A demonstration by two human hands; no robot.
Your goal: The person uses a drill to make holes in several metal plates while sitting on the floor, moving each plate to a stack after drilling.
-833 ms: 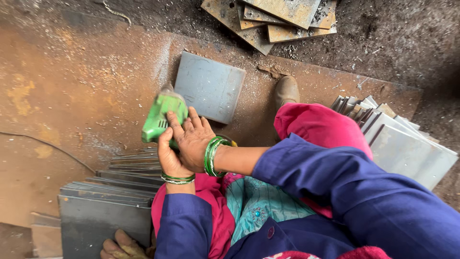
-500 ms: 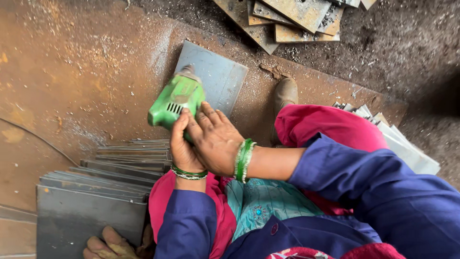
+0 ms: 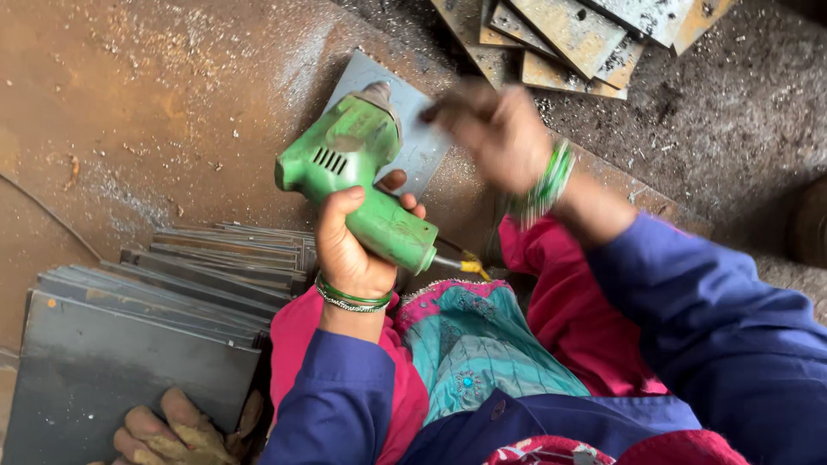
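Left hand (image 3: 349, 250) gripping green drill (image 3: 357, 176), right hand (image 3: 495, 129) blurred, grip unclear, over grey plate (image 3: 413, 142)

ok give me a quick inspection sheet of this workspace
surface: rusty brown metal sheet with pale filings scattered on it
job's things: green power drill above a grey metal plate
clutter: fanned stack of grey plates lower left; rusty plates piled at top
hands: left hand grips the drill; right hand blurred over the plate, holding nothing that can be made out
cables: yellow-sleeved cord leaves the drill's handle; thin wire at left
surroundings: dark gritty ground; gloved hand at the bottom edge
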